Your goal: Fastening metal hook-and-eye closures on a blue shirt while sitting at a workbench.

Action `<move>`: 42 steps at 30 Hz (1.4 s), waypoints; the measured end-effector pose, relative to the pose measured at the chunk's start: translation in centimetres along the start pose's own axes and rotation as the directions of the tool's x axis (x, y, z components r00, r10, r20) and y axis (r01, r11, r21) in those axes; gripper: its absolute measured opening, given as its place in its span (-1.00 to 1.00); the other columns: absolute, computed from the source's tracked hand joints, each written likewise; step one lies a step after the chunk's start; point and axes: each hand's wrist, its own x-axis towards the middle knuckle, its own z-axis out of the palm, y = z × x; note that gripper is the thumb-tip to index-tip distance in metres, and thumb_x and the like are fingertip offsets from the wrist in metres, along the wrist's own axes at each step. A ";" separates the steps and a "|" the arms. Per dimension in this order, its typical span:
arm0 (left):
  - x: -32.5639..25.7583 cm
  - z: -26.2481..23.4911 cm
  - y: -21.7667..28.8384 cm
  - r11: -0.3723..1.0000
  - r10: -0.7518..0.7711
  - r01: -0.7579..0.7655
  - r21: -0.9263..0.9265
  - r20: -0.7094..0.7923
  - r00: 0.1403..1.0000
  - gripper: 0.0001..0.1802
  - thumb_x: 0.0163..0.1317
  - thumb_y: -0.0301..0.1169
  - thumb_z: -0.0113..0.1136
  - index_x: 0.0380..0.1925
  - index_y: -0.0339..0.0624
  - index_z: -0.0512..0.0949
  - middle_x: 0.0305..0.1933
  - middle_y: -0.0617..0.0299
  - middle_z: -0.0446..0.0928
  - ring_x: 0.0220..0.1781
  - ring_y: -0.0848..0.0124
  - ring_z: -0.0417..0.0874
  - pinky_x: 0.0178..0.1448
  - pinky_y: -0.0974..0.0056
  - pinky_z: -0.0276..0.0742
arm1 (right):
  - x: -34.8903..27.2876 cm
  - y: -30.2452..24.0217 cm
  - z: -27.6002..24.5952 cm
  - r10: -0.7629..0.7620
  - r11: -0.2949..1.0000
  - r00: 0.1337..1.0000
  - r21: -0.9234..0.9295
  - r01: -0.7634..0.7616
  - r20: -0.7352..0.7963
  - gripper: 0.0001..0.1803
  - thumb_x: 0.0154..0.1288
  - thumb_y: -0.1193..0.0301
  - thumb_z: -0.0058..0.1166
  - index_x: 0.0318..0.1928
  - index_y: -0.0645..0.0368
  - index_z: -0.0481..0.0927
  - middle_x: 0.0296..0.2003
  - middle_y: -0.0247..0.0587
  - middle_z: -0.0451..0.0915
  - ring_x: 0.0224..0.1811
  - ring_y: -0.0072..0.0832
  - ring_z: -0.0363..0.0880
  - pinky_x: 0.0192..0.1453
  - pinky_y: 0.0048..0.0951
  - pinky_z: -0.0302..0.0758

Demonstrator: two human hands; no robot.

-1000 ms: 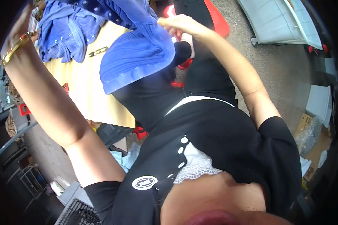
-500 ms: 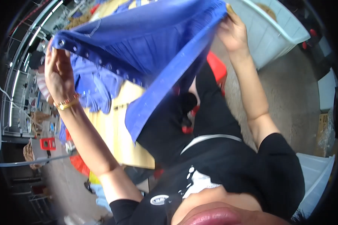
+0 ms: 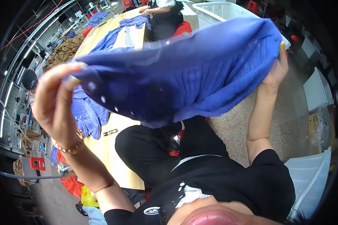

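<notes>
Head view, looking down. I see both of my hands raised, spreading 1 blue knitted garment (image 3: 184, 71) between them in front of the camera. My left hand (image 3: 54, 101) is closed on the garment's left edge — the border that carries a row of small pale snaps (image 3: 103, 99); a gold bracelet (image 3: 69, 146) sits at that wrist. My right hand (image 3: 278, 69) is clenched on the garment's right end, fingers wrapped into the cloth. The garment hangs stretched in the air, above my lap and the wooden table (image 3: 112, 150) to my left, touching neither as far as I can tell. On the table lie a heap of further blue garments (image 3: 88, 112) and, just beside it, small thread snips (image 3: 110, 132). A white plastic crate (image 3: 221, 9) stands on the floor beyond the garment. At the table's far end another person's hand (image 3: 143, 9) rests near more blue cloth (image 3: 135, 22). A white chair (image 3: 311, 176) stands at lower right.
</notes>
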 end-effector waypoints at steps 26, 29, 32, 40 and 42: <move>-14.9 15.3 -16.5 0.677 -0.295 0.724 0.133 0.950 0.102 -0.77 0.34 -0.27 0.20 -0.35 -0.22 0.50 -0.41 0.48 0.40 -0.31 0.69 0.36 -0.20 0.53 0.30 | -16.5 18.3 -14.9 0.819 0.187 0.509 -0.962 0.198 0.264 -0.75 0.27 0.34 0.15 -0.09 0.16 0.64 -0.01 -0.16 0.61 0.01 -0.24 0.60 0.08 -0.36 0.52; -15.3 15.1 -16.8 0.679 -0.300 0.720 0.143 0.949 0.095 -0.79 0.34 -0.29 0.19 -0.32 -0.23 0.51 -0.40 0.46 0.41 -0.30 0.69 0.37 -0.19 0.51 0.32 | -15.9 21.0 -15.9 0.754 0.193 0.569 -0.939 0.285 0.328 -0.72 0.23 0.34 0.16 -0.06 0.11 0.63 -0.05 -0.22 0.61 -0.05 -0.22 0.61 0.01 -0.31 0.53; -15.8 14.8 -17.1 0.664 -0.292 0.735 0.139 0.953 0.083 -0.83 0.32 -0.35 0.21 -0.26 -0.23 0.52 -0.36 0.44 0.45 -0.26 0.69 0.42 -0.15 0.52 0.37 | -16.0 23.3 -15.9 0.753 0.203 0.547 -0.920 0.334 0.365 -0.67 0.17 0.40 0.16 -0.01 0.05 0.62 0.03 -0.29 0.57 0.03 -0.27 0.57 0.06 -0.31 0.51; -16.1 14.2 -17.3 0.464 -0.356 0.881 0.094 0.930 0.088 -0.71 0.24 -0.54 0.25 -0.03 -0.21 0.52 -0.20 0.42 0.52 -0.17 0.69 0.50 -0.06 0.55 0.44 | -14.8 25.5 -15.7 0.805 0.257 0.454 -0.914 0.314 0.382 -0.72 0.22 0.35 0.12 -0.06 0.09 0.60 -0.13 -0.25 0.60 -0.12 -0.27 0.59 -0.07 -0.31 0.50; -16.1 14.1 -17.8 0.437 -0.363 0.891 0.124 0.930 0.049 -0.66 0.22 -0.55 0.25 0.02 -0.18 0.52 -0.14 0.41 0.55 -0.11 0.67 0.54 0.00 0.54 0.46 | -14.8 25.3 -16.0 0.714 0.394 0.483 -0.861 0.321 0.507 -0.74 0.25 0.31 0.14 -0.12 0.19 0.60 -0.30 -0.14 0.63 -0.30 -0.26 0.62 -0.26 -0.35 0.51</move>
